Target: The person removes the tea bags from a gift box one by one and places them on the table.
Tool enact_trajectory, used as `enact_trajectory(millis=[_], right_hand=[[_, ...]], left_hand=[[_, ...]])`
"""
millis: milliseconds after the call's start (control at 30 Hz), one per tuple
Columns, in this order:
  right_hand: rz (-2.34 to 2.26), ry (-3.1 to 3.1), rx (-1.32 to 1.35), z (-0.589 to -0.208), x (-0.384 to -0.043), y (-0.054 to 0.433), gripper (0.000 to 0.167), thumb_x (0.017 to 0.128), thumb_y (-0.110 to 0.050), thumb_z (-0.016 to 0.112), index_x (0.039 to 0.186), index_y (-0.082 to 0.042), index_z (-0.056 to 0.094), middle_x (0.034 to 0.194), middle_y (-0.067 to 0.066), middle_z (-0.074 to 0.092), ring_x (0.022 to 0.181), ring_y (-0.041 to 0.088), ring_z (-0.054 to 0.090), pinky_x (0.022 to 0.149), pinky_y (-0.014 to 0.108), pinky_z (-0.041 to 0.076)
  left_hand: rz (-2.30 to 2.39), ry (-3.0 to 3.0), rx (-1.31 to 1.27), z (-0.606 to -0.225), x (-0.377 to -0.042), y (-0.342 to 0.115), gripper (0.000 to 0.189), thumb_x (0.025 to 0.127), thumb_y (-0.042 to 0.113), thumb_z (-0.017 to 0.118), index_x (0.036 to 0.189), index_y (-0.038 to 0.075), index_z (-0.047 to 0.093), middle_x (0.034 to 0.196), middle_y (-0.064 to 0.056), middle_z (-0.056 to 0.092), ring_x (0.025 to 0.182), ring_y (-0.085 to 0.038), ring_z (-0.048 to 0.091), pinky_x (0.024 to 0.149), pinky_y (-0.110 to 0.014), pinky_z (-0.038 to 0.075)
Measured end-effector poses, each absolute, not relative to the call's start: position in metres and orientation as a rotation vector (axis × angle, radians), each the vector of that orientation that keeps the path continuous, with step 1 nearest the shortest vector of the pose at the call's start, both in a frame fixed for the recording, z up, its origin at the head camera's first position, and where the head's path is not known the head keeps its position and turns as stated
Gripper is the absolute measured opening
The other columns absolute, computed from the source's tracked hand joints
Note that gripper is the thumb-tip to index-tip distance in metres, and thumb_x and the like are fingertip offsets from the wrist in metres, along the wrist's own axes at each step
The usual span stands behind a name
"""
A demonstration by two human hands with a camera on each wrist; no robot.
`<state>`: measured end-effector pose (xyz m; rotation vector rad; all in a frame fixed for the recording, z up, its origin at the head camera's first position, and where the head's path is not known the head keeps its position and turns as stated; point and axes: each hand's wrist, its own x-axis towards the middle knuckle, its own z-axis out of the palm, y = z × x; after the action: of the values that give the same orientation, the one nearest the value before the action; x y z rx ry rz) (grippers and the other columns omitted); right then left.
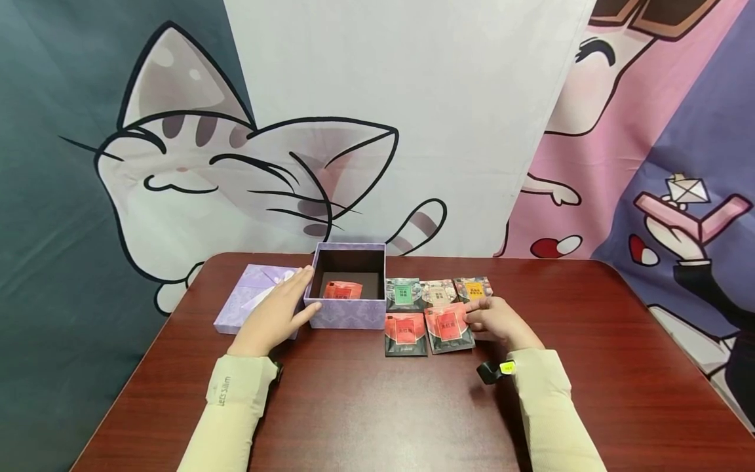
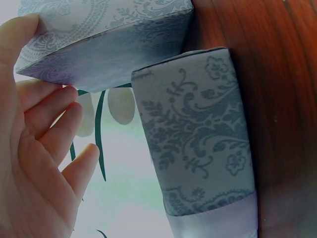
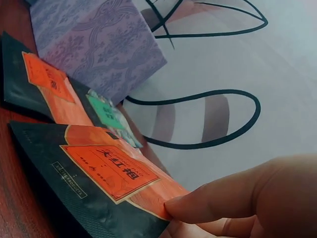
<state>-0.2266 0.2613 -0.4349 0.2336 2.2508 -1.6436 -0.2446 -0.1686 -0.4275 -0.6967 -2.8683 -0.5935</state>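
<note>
My right hand (image 1: 498,321) pinches the right edge of a red and black tea sachet (image 1: 447,326). In the right wrist view, the thumb and a finger hold that sachet (image 3: 106,173) tilted, its near edge low over the table. My left hand (image 1: 277,311) touches the left side of an open purple patterned box (image 1: 348,314), thumb at its front corner and fingers fairly straight. The left wrist view shows the fingers (image 2: 54,106) loosely spread beside the box wall (image 2: 114,54). One red sachet (image 1: 343,290) leans inside the box.
Another red sachet (image 1: 406,334) lies right of the box. Behind it are a green-labelled sachet (image 1: 404,294), a beige one (image 1: 439,293) and a yellow-labelled one (image 1: 474,288). The ribboned box lid (image 1: 244,301) lies left of the box, partly under the left arm.
</note>
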Motion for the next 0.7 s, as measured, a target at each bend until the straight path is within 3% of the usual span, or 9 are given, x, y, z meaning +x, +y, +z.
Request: enact_trajectory(millis=[200,700], right_hand=[[-1.626,2.252,0.281,-0.4383,-0.2273,0.2604,0.025,0.095,-0.001,0.062,0.117,0.012,0.06,0.084,0.004,0.065,0.069,0.011,0.06,0.063,0.027,0.059],[-1.422,2.507,0.317,-0.4361,-0.2243,0.2551,0.011,0.092,-0.004,0.068,0.097,0.003,0.061,0.083,0.009,0.06,0.066,0.017,0.058,0.059,0.029,0.06]], left_hand=[[-0.597,-2.87,-0.695,-0.4275,-0.2448,-0.1683,0.076,0.1,0.04,0.062,0.157,-0.001,0.033,0.162,-0.018,0.032,0.148,-0.037,0.033,0.12,-0.054,0.026],[-0.597,-2.867,-0.696,-0.4281,-0.2461,-0.1688,0.076,0.1,0.041,0.061,0.157,-0.001,0.032,0.162,-0.019,0.032,0.148,-0.038,0.034,0.12,-0.055,0.027]])
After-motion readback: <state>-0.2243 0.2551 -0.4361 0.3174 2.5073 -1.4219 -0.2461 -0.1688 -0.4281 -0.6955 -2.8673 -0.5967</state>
